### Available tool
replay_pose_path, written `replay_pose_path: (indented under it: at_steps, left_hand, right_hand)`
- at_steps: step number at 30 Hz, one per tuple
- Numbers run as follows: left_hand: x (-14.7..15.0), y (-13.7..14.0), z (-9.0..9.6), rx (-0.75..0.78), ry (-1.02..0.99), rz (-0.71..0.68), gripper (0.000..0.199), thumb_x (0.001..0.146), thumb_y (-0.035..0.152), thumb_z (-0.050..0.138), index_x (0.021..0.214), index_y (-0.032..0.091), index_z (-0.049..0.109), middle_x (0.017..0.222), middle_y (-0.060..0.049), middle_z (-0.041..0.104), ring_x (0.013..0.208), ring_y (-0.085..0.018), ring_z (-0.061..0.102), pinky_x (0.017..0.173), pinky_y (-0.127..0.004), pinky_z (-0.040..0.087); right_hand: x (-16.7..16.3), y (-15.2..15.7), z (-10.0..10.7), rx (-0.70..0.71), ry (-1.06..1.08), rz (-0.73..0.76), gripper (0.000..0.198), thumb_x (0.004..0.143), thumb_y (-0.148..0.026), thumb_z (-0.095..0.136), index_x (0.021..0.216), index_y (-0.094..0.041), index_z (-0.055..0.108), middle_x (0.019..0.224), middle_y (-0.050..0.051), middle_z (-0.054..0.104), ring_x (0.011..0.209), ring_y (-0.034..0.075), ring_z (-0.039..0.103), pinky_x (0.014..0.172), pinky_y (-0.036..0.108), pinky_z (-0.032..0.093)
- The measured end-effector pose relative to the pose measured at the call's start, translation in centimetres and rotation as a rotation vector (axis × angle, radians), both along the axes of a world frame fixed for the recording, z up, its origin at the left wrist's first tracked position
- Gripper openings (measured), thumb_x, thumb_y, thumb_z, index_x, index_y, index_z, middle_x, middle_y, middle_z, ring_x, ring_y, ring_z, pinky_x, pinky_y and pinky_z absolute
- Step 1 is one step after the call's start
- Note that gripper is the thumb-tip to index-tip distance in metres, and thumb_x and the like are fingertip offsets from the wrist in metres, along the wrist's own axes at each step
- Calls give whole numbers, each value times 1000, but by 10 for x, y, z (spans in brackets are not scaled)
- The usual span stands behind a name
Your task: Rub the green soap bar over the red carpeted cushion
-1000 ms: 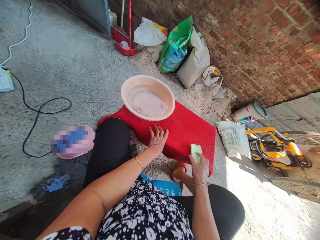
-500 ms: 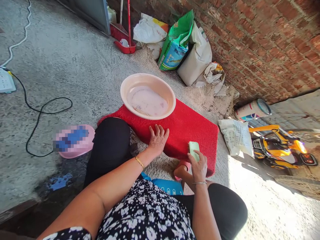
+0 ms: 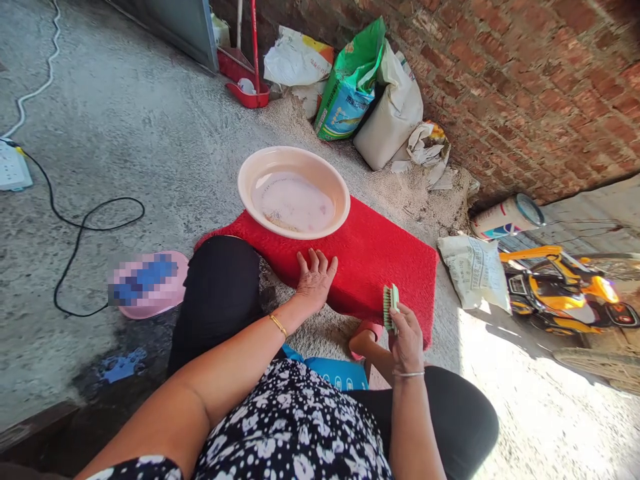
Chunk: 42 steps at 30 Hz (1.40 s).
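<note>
My left hand [image 3: 316,280] lies with fingers spread on the near edge of a red mat [image 3: 370,250], holding nothing. A pale green scrub brush [image 3: 391,308] is gripped in my right hand [image 3: 407,337] over the mat's right part. It is turned on its side, its bristles facing left; whether they touch the mat I cannot tell. On the mat's far left part rests a round, pale pink basin [image 3: 293,230] with cloudy, sudsy water in it.
A small pink basin [image 3: 173,293] with blurred blue contents stands left of my knee, near a black cable [image 3: 83,227]. Sacks [image 3: 393,120] and a red dustpan [image 3: 250,99] line the brick wall. A yellow toy vehicle [image 3: 555,290] and a tub [image 3: 510,217] are at right.
My right hand has shifted slightly right and rolled the brush from bristles down onto its side, so the bristles now show. My left hand keeps its place on the mat.
</note>
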<state>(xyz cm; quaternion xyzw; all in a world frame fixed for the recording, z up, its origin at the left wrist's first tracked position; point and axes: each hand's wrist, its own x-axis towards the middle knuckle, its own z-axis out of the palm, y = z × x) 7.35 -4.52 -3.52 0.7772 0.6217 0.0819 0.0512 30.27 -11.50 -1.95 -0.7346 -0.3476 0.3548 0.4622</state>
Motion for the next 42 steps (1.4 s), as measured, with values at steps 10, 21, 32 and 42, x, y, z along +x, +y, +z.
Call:
replay_pose_path:
  at_steps: [10,21,32,42]
  left_hand:
    - [-1,0,0,1,29,-11,58,88,15,42,146,16,34,145,-24,36,138,-42,26,106,-73,10]
    - [-1,0,-7,23,5,5,58,88,14,40,145,18,35,146,-22,36,139,-40,24,108,-71,7]
    - [-5,3,-1,-1,88,-17,66,84,23,52,146,16,33,147,-26,34,138,-44,25,106,-72,10]
    - [-9,5,-8,60,232,-8,72,81,31,58,147,19,32,145,-27,36,136,-46,28,103,-73,17]
  right_hand:
    - [-13,-1,27,49,244,-31,33,75,-48,59,93,-20,59,68,-4,54,54,10,46,48,23,37]
    - [-18,-4,10,-12,-550,195,53,71,-58,62,108,-21,62,100,7,58,91,23,53,78,37,44]
    - [-37,6,9,-238,-834,198,46,82,-53,53,121,-28,56,100,5,53,84,20,56,69,30,42]
    - [-44,16,17,-265,-853,230,43,83,-50,57,122,-30,56,99,4,52,86,19,57,68,28,41]
